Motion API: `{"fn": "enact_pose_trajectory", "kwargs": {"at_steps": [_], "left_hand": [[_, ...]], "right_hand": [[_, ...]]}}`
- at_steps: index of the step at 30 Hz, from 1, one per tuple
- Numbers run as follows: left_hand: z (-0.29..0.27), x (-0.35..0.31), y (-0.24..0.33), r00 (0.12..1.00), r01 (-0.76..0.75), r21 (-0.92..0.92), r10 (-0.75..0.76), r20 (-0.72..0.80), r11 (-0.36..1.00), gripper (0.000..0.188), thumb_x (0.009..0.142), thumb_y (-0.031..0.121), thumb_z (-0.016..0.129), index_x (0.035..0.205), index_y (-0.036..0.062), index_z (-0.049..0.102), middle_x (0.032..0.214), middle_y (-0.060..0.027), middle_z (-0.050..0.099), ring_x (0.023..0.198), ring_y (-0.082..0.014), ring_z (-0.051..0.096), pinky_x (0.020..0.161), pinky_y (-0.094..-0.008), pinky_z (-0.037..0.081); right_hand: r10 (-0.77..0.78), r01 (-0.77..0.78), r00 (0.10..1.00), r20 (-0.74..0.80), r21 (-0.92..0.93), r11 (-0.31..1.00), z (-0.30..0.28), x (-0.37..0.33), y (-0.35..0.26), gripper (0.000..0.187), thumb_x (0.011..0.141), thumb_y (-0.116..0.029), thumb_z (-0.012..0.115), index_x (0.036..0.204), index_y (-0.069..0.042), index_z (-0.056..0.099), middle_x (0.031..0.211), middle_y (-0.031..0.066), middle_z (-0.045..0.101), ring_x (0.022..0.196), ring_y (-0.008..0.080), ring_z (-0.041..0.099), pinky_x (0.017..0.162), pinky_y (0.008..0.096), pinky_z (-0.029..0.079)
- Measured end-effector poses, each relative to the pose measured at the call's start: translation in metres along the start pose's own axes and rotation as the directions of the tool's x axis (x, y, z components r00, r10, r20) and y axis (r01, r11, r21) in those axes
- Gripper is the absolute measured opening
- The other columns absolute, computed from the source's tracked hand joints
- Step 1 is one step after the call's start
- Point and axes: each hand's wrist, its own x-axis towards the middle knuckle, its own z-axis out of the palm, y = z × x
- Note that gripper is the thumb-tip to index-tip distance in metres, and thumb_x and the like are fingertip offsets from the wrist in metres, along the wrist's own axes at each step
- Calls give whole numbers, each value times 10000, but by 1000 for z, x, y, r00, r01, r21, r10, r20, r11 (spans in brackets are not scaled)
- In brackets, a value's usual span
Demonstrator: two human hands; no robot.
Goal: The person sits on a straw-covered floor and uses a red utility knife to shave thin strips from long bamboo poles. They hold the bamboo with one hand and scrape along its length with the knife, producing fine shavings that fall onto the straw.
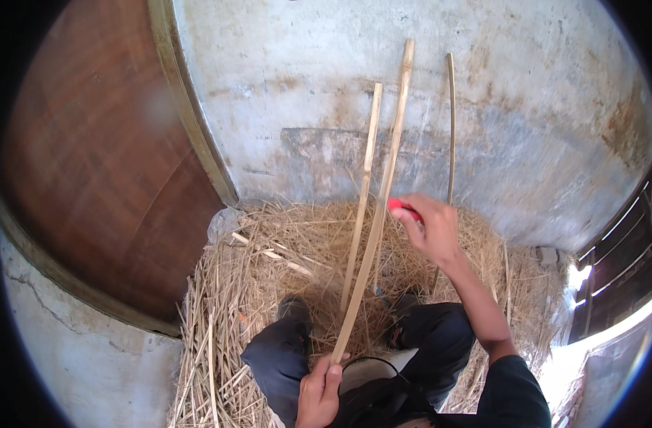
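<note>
Low in front of my body, my left hand (319, 392) is closed around the near end of a long, pale bamboo strip (393, 157). The strip slants up and away from me, its far end in front of the wall. My right hand (434, 227) is closed on a small red-handled tool (404, 207) beside the strip, about midway along it. The tool's working end is too blurred to make out. Just left of the held strip, a shorter bamboo strip (367, 160) stands on its own, its lower end partly hidden behind the held one.
A thin bamboo stick (451, 121) leans on the stained wall (304, 57) at the right. Straw and shavings (283, 228) cover the floor, with a loose split piece (290, 265) on top. A brown door panel (104, 143) stands left, wooden slats (618, 257) right.
</note>
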Motion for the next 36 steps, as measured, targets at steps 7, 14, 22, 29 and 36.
{"fn": "enact_pose_trajectory", "kwargs": {"at_steps": [7, 14, 22, 29, 36], "left_hand": [[-23, -50, -9, 985, 161, -48, -158, 65, 986, 404, 1154, 341, 474, 1334, 27, 654, 844, -107, 625, 793, -197, 587, 747, -359, 493], [-33, -42, -17, 975, 208, -91, -214, -61, 974, 387, 1154, 314, 472, 1345, 29, 651, 934, -90, 638, 867, -187, 587, 803, -339, 488], [-18, 5, 30, 996, 87, -4, -87, 30, 996, 429, 1147, 353, 487, 1375, 18, 627, 1151, -239, 715, 1065, -372, 693, 930, -432, 531], [-10, 8, 42, 999, 26, 105, -21, -50, 994, 391, 1118, 333, 543, 1343, 28, 638, 1029, -284, 711, 937, -496, 708, 805, -480, 567], [1, 11, 38, 989, -19, 163, 42, -138, 986, 308, 1060, 211, 655, 1304, 22, 665, 846, -184, 696, 670, -274, 644, 626, -378, 511]], "right_hand": [[382, -381, 924, -10, -92, 920, 24, 71, 98, 506, 1105, -510, 544, 1130, -94, 830, 672, 59, 687, 553, 203, 596, 534, 391, 454], [294, -294, 956, 10, 75, 953, 4, 49, 71, 487, 1118, -486, 527, 1105, -76, 791, 682, 35, 659, 568, 152, 581, 518, 331, 426], [-218, 187, 969, 118, 232, 955, -38, -39, -83, 289, 871, -311, 865, 1043, -114, 743, 812, 26, 681, 591, 186, 661, 518, 323, 514], [-223, 193, 967, 121, 216, 957, -43, -56, -95, 354, 839, -368, 876, 1040, -118, 725, 781, 1, 635, 590, 190, 653, 512, 323, 500], [-237, 220, 967, 88, 171, 960, -44, -62, -99, 353, 834, -400, 872, 1016, -131, 736, 749, -18, 618, 580, 165, 644, 500, 302, 483]]}}
